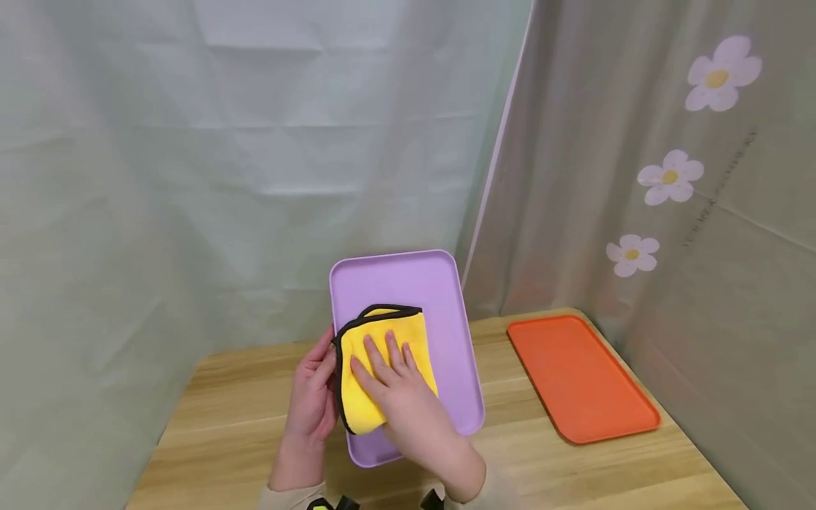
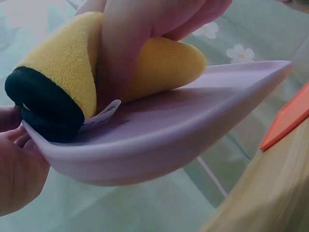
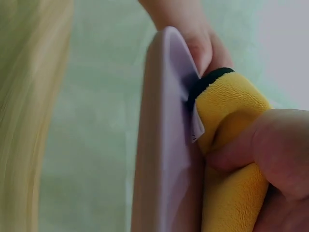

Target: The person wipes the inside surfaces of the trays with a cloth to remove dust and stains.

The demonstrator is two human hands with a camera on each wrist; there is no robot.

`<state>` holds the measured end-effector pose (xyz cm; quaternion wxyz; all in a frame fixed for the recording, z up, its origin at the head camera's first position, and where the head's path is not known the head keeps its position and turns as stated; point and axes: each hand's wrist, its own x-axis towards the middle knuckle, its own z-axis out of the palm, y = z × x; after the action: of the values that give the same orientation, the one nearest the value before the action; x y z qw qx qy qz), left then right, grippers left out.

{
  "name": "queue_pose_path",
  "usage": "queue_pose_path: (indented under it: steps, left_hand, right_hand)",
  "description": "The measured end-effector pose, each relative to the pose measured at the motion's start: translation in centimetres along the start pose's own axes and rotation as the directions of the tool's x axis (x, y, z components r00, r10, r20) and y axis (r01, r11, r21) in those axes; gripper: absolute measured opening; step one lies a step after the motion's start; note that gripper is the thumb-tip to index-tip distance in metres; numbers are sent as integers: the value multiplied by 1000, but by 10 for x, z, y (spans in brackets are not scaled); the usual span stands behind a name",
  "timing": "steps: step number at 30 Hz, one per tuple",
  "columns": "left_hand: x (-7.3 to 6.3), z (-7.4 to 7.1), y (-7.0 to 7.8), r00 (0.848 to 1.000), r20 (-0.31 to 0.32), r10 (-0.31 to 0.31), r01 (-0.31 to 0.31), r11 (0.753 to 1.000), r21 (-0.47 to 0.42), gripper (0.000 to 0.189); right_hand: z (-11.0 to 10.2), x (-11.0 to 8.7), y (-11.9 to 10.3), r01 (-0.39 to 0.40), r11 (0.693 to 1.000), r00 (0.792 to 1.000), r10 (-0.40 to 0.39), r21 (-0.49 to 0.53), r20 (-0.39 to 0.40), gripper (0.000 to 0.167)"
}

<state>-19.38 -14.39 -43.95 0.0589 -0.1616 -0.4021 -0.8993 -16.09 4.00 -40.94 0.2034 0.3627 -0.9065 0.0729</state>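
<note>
A purple tray (image 1: pixel 449 340) is held up at a tilt above the table, its inner face towards me. My left hand (image 1: pixel 312 397) grips the tray's left rim. Against the inner face lies a folded yellow cloth (image 1: pixel 357 407) with black edging and a small white tag (image 3: pixel 197 126). My right hand (image 1: pixel 414 411) holds the cloth against the tray, its fingers spread over the top. In the right wrist view the thumb (image 3: pixel 231 152) digs into the cloth's fold near the tray surface. The left hand's fingers behind the tray are hidden in the head view.
An orange tray (image 1: pixel 583 379) lies flat on the wooden table (image 1: pixel 236 404) at the right. Pale curtains (image 1: pixel 255 177) hang behind and at the sides, with white flowers (image 1: pixel 671 177) printed on the right one.
</note>
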Motion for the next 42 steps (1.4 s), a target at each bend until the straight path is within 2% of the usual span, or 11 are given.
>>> queue_pose_path:
  steps: [10,16,20,23,30,33,42]
  left_hand:
    - [7,2,13,1000,-1,23,-23,1000,11,44]
    - [4,-2,12,998,17,59,-59,997,-41,45]
    - [1,-2,9,999,-16,51,-52,998,-28,47]
    - [1,-1,8,999,-30,36,-36,999,-23,48]
    - [0,0,10,998,-53,35,-36,999,-17,50]
    - [-1,2,10,997,-60,39,-39,999,-9,51]
    - [-1,-1,8,997,-62,48,-48,999,-7,51]
  right_hand:
    - [3,4,2,11,999,1000,-12,-31,-28,101]
    - [-1,0,12,25,1000,1000,-25,-12,13,103]
    - [-4,-6,19,11,999,999,-12,40,31,105]
    - [-5,-9,23,-30,994,999,27,109,30,105]
    - [-4,-18,31,-130,954,991,122,269,45,108]
    - [-7,-22,34,-125,948,992,118,294,41,109]
    - [-12,-32,47,-56,955,998,49,292,33,112]
